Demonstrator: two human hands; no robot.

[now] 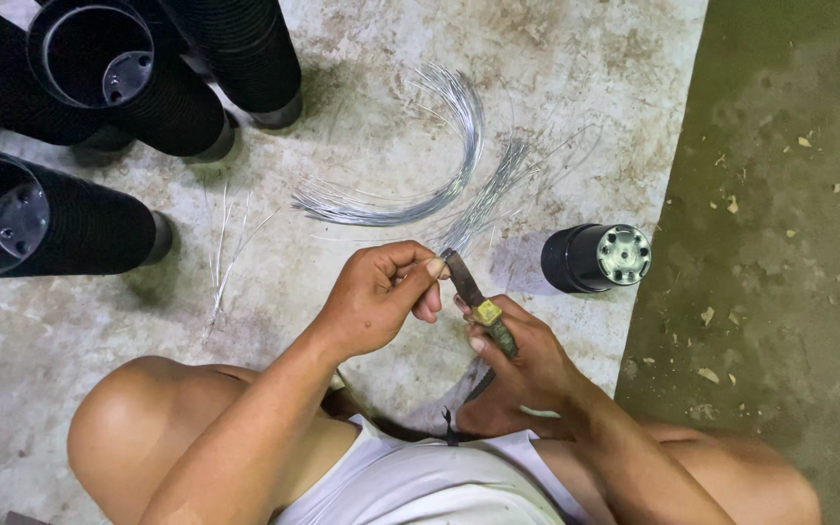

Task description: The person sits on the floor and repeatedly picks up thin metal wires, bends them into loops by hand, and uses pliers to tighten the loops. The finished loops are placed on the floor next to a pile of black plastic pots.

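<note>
- Overhead, looking down from the head camera: a person squats on a pale concrete floor (pixel 362 107) that gives way on the right to a darker greenish strip (pixel 789 243); both knees show at the bottom edge.
- Largest items — black ribbed tubes (pixel 99 68) stacked at upper left, lying on their sides with open ends toward the camera; a further black ribbed tube (pixel 21 219) lies at the left edge. All well apart from the hands.
- Single short black cylinder (pixel 595 258) with a metal end cap stands off to the right of the hands, near but not touching.
- Bundle of thin silvery wires (pixel 420 180) lies on the floor just beyond the hands, bent in a loose arc; its near end fans down toward the fingers. A few stray strands (pixel 230 243) lie to the left.
- Right hand (pixel 522 365) is wrapped tight around the lower handle of a narrow tool (pixel 473 297) — looks like pliers or cutters, with a yellowish patch at mid-length. Long axis runs from lower right, at the palm, up and to the left; tip points toward the left fingertips.
- Left hand (pixel 376 297) has thumb and forefinger pinched together right at the tool's tip. Whether a wire sits in that pinch I cannot tell — too thin to resolve.
- Key relation: tool tip and left pinch meet at one spot, directly below the wire bundle's near end. Left hand is nearer the bundle; right hand sits behind, closer to the body.
</note>
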